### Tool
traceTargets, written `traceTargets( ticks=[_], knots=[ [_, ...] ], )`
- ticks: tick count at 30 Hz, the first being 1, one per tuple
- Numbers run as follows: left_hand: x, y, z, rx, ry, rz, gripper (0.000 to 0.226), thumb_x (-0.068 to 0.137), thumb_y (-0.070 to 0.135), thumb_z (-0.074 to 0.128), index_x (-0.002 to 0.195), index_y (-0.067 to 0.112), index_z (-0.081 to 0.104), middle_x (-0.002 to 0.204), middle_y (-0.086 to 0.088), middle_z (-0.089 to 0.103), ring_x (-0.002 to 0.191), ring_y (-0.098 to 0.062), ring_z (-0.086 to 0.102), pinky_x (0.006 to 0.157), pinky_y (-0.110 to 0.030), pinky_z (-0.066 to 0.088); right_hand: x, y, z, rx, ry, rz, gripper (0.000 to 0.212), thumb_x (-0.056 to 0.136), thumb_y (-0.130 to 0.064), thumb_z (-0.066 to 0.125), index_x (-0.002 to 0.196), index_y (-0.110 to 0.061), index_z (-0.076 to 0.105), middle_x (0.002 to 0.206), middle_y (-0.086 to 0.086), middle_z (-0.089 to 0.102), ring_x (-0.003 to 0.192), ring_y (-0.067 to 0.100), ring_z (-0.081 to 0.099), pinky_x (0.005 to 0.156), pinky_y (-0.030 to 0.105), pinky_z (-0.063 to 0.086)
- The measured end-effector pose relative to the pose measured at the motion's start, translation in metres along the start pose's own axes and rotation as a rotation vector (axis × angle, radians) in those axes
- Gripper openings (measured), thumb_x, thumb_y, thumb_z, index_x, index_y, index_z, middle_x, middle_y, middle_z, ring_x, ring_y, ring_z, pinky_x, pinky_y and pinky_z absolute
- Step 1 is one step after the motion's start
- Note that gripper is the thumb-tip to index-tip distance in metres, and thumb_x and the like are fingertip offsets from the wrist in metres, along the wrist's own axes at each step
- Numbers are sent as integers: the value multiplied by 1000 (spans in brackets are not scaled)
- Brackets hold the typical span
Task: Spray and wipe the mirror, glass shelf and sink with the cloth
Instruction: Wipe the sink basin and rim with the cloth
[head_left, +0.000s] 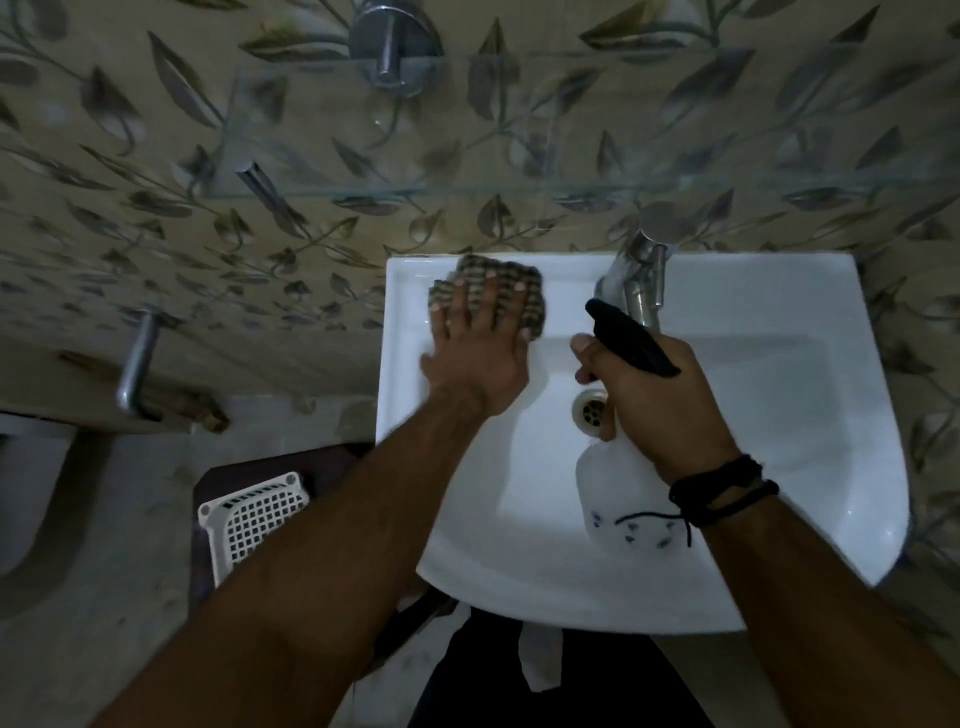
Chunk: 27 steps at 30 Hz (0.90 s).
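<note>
A white sink (779, 415) fills the middle right of the view. My left hand (478, 348) lies flat with fingers spread on a checked cloth (524, 306), pressing it onto the sink's back left ledge. My right hand (660, 400) grips a white spray bottle (618, 499) with a black trigger head (628, 338), held over the basin above the drain (589, 410). The nozzle points toward the back of the sink. A glass shelf (519, 130) hangs on the leaf-patterned wall above. The mirror is out of view.
A chrome tap (644, 275) rises at the sink's back ledge, just beyond the bottle's nozzle. A white mesh basket (254, 514) sits on a dark stool at the lower left. A metal pipe (137, 358) juts from the wall on the left.
</note>
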<state>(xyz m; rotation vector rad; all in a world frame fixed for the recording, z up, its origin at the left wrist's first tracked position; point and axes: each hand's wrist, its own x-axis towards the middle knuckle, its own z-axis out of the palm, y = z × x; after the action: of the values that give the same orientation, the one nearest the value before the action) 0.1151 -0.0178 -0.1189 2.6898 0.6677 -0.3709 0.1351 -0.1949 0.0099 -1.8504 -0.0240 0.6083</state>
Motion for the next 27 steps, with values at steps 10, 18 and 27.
traceTargets(
  ticks=[10,18,27],
  knots=[
    [1,37,-21,-142,-90,-102,73,106,52,32,162,34,-11,169,-1,-22,154,-34,-23,113,-76,15,15,-16,21,13,-6,-28,14,99,-32,70,86,-24,70,97,25,72,45,18,56,60,53,61],
    [-4,-22,-14,-59,14,-63,66,105,55,19,162,34,-8,171,-1,-15,156,-30,-17,118,-72,7,38,1,36,-48,-45,49,24,98,-33,69,122,-34,70,81,5,71,40,15,55,63,40,56],
    [-4,13,-18,-82,-64,-21,64,108,49,27,162,38,-7,170,1,-20,154,-36,-21,110,-77,16,53,25,32,-31,16,144,46,97,-35,70,142,-29,62,88,7,70,34,12,53,60,33,49]
  ],
)
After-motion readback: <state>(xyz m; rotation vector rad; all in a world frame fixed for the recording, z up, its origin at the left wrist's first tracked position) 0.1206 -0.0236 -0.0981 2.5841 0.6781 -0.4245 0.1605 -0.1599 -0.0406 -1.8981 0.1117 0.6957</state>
